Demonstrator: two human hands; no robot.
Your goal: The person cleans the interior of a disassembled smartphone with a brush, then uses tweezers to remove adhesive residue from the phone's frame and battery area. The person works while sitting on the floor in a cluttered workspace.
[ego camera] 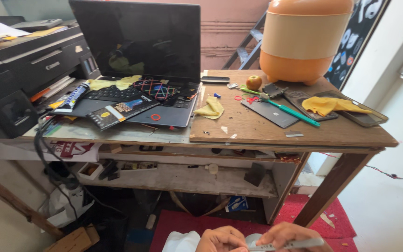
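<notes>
Grey strip (290, 244), thin and flat, sits at 6 o'clock, pinched in the right hand (288, 234) fingers. Left hand (222, 239) curls closed just beside it, touching a white cloth (180, 241). Worktop (257, 126) at 12 o'clock carries a laptop (141, 56).

Head view, looking down past wooden table (257, 128); hands low, close at bottom edge.

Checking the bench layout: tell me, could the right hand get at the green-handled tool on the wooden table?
Probably yes. The tool lies uncovered on the table, but the right hand sits low, holding a thin grey strip.
</notes>
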